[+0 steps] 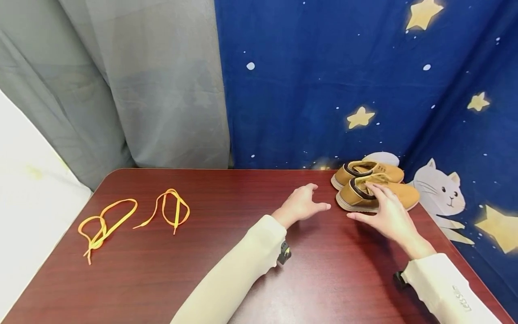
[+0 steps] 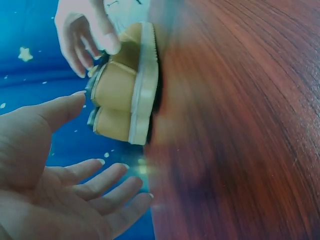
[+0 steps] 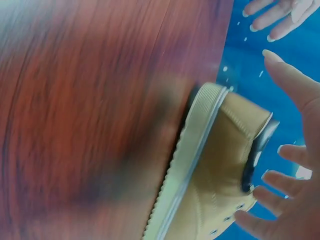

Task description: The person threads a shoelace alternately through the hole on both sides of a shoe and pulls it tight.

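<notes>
Two tan shoes (image 1: 372, 184) sit side by side at the table's (image 1: 226, 270) far right edge; right hand (image 1: 388, 215) hovers spread over the nearer shoe; left hand (image 1: 301, 204) is open just left of them; two orange laces (image 1: 133, 216) lie far left.

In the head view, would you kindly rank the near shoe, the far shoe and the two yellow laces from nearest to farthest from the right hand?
1. Near shoe, under the right hand.
2. Far shoe, just behind it.
3. Right lace, left of centre.
4. Left lace, by the table's left edge.
</notes>
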A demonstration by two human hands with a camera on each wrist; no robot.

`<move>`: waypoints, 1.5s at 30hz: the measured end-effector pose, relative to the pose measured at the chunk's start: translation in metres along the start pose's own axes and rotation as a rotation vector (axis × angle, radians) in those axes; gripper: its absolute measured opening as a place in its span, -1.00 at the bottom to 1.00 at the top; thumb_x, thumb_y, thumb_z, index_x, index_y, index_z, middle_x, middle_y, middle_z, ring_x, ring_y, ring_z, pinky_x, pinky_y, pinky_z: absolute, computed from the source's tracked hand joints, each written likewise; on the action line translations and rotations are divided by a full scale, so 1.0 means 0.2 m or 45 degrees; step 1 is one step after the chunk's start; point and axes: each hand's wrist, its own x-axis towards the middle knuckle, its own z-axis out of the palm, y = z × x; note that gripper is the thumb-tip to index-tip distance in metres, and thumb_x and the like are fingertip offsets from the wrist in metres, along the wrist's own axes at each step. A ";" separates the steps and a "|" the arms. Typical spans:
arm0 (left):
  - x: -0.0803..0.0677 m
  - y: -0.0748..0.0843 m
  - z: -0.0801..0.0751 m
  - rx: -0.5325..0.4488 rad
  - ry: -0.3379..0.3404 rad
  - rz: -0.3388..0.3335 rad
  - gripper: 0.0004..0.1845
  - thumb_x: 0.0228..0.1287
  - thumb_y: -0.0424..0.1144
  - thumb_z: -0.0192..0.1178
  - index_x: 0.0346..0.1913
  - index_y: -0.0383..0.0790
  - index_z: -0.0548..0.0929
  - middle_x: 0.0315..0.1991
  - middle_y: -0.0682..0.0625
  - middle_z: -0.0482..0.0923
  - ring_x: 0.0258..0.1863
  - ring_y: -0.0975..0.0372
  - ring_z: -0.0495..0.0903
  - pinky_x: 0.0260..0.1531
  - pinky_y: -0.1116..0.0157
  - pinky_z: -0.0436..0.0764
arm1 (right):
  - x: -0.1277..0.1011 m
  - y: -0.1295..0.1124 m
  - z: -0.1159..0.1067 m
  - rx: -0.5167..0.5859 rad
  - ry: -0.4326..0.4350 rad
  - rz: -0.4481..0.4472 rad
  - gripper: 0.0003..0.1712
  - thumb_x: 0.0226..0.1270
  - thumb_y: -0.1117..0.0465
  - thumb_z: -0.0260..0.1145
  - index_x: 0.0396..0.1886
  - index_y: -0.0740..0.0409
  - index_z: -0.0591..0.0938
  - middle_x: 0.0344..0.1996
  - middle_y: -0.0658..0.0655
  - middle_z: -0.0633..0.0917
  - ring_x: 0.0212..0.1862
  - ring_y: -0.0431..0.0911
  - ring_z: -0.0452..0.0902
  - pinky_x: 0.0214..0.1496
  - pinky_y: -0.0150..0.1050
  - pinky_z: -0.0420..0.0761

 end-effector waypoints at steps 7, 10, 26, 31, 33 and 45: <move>0.09 0.04 0.08 -0.064 -0.009 0.077 -0.29 0.25 0.05 0.38 0.40 -0.11 0.44 0.29 -0.05 0.60 0.29 0.20 0.57 0.27 0.27 0.53 | 0.02 0.10 -0.03 0.007 0.068 0.100 0.07 -0.14 -0.20 0.67 0.37 0.14 0.47 0.32 0.41 0.48 0.33 0.38 0.34 0.17 0.43 0.38; 0.13 0.07 0.12 -0.030 -0.007 0.089 -0.30 0.24 0.06 0.39 0.39 -0.09 0.44 0.28 -0.01 0.60 0.26 0.22 0.58 0.25 0.28 0.54 | 0.04 0.16 -0.05 0.000 0.019 0.136 0.15 -0.12 -0.21 0.65 0.43 0.19 0.39 0.34 0.49 0.42 0.34 0.44 0.29 0.15 0.49 0.33; 0.20 0.17 0.19 0.040 0.017 0.109 -0.20 0.11 -0.01 0.50 0.40 -0.10 0.41 0.21 0.02 0.63 0.17 0.25 0.62 0.14 0.35 0.57 | 0.11 0.43 -0.03 -0.053 -0.217 0.289 0.34 -0.05 -0.30 0.57 0.51 0.39 0.17 0.40 0.66 0.22 0.38 0.62 0.06 0.25 0.58 0.15; 0.22 0.20 0.23 0.073 0.000 0.092 -0.15 0.10 0.03 0.50 0.43 -0.06 0.37 0.27 0.05 0.59 0.22 0.26 0.60 0.18 0.34 0.57 | 0.09 0.48 0.00 -0.072 -0.206 0.269 0.31 -0.12 -0.29 0.60 0.48 0.34 0.24 0.39 0.59 0.27 0.36 0.57 0.12 0.24 0.53 0.20; 0.23 0.21 0.25 0.088 -0.001 0.085 -0.16 0.11 0.04 0.50 0.43 -0.04 0.36 0.27 0.06 0.58 0.23 0.26 0.59 0.18 0.32 0.57 | 0.08 0.50 0.01 -0.080 -0.216 0.254 0.33 -0.14 -0.29 0.61 0.48 0.34 0.22 0.40 0.57 0.26 0.38 0.56 0.10 0.27 0.51 0.18; 0.26 0.26 0.30 0.099 0.024 0.043 -0.22 0.11 0.06 0.50 0.33 -0.07 0.38 0.23 0.03 0.58 0.21 0.25 0.61 0.15 0.32 0.58 | 0.09 0.52 0.00 -0.148 -0.382 0.338 0.42 -0.07 -0.46 0.49 0.55 0.29 0.08 0.43 0.61 0.07 0.34 0.68 -0.05 0.21 0.54 0.16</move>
